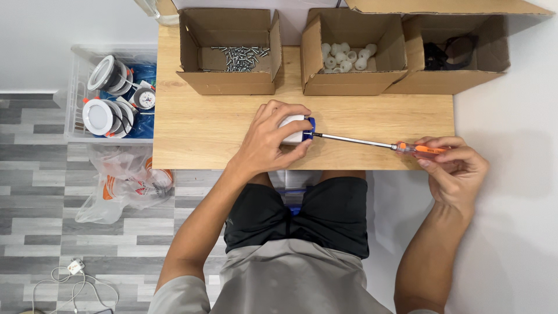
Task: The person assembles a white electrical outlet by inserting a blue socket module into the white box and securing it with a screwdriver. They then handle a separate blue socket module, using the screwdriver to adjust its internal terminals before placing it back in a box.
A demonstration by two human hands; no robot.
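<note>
Wooden table (203, 125); left hand (270, 139) around white fitting (292, 129), right hand (456, 166) seemingly on screwdriver (372, 143).

The person wears a light grey short-sleeved shirt, its sleeves ending above the elbows, and dark charcoal shorts with a faint seam line. Both forearms are bare; left hand (268, 141) and right hand (456, 170) carry no gloves, rings or watch.

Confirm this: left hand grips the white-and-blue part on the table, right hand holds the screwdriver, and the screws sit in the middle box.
Wrong on the box. The head view shows the screws in the left box; the middle box holds white caps. The rest stands: left hand grips the part, right hand holds the screwdriver.
</note>
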